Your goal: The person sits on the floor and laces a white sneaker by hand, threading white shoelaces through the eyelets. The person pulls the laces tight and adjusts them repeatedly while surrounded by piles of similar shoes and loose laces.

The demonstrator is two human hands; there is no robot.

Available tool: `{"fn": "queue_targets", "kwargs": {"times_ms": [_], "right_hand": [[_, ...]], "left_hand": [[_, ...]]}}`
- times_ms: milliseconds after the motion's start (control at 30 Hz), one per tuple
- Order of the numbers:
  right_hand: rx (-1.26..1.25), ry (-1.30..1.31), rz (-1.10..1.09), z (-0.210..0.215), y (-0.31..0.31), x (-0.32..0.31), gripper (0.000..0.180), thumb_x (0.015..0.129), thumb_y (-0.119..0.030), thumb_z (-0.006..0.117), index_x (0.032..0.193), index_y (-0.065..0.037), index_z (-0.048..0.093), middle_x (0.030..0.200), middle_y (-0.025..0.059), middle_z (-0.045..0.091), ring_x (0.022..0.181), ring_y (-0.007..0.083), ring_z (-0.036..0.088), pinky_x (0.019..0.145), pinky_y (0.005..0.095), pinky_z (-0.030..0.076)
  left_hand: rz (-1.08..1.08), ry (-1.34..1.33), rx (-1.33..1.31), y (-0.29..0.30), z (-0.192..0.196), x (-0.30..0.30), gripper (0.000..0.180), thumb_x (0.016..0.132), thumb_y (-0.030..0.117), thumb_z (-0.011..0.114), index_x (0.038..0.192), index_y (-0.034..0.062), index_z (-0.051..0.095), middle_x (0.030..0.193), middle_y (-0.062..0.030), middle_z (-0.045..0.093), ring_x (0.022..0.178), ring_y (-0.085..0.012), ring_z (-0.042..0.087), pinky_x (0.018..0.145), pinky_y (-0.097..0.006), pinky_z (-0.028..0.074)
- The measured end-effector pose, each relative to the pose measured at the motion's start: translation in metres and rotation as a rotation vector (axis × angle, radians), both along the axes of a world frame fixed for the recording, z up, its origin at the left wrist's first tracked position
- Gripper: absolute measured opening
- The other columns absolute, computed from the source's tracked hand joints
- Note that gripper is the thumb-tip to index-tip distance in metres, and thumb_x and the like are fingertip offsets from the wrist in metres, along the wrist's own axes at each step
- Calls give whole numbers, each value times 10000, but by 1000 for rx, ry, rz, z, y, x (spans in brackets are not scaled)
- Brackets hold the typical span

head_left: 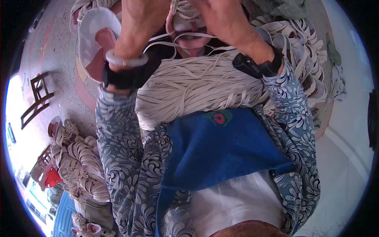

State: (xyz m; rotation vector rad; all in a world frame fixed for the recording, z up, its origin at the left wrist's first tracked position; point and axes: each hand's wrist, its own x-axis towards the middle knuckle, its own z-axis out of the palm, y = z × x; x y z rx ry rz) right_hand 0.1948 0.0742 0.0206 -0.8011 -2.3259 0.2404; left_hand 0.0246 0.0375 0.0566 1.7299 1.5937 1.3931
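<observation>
My left hand [144, 19] and my right hand [223, 21] are raised at the top edge, a short gap apart. The frame cuts off most of their fingers, so what they grip cannot be told. Between them appears a white and pink fabric shoe upper [192, 39], with pale laces [158, 38] trailing around it. Beside my left wrist is a larger white piece with a pink lining [89, 35], like another shoe upper. Just below my hands, a thick bundle of off-white flat laces [197, 85] lies across my lap, above a blue apron [221, 146].
To the right, many shoe uppers with laces [308, 59] are heaped up beside a pale wall [351, 118]. Stacked bundles of similar pieces [85, 166] stand at lower left. A dark wooden stool [37, 98] is on the speckled floor [59, 63].
</observation>
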Motion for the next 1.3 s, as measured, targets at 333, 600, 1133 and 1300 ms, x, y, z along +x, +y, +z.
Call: {"fn": "queue_targets", "kwargs": {"times_ms": [333, 600, 1133, 1300], "right_hand": [[-805, 488, -125, 30, 18, -6, 278, 972, -263, 524, 989, 11, 564, 749, 63, 565, 637, 140, 556, 583, 286, 477], [-162, 565, 665, 56, -152, -73, 225, 891, -217, 561, 918, -14, 655, 795, 84, 637, 705, 212, 617, 687, 348, 503], [-190, 320, 927, 73, -229, -88, 267, 865, -303, 597, 777, -52, 617, 749, 112, 594, 721, 286, 601, 706, 400, 469], [-368, 313, 991, 70, -224, -98, 262, 859, -292, 603, 777, -43, 614, 758, 135, 598, 743, 310, 610, 677, 426, 476]], "left_hand": [[-13, -408, -162, 45, -47, -29, 424, 922, 334, 584, 1076, -60, 576, 895, -112, 617, 800, -184, 593, 698, -329, 490], [142, -671, -243, 76, -100, -58, 270, 907, 236, 536, 926, -22, 612, 738, -88, 601, 593, -168, 580, 503, -296, 455], [506, 704, -333, 49, -118, -20, 393, 809, 356, 484, 997, 97, 713, 1070, -143, 677, 1013, -297, 609, 891, -491, 373], [518, 638, -322, 48, -115, -19, 365, 829, 300, 485, 1023, 76, 699, 1072, -139, 674, 1071, -283, 592, 939, -472, 358]]}}
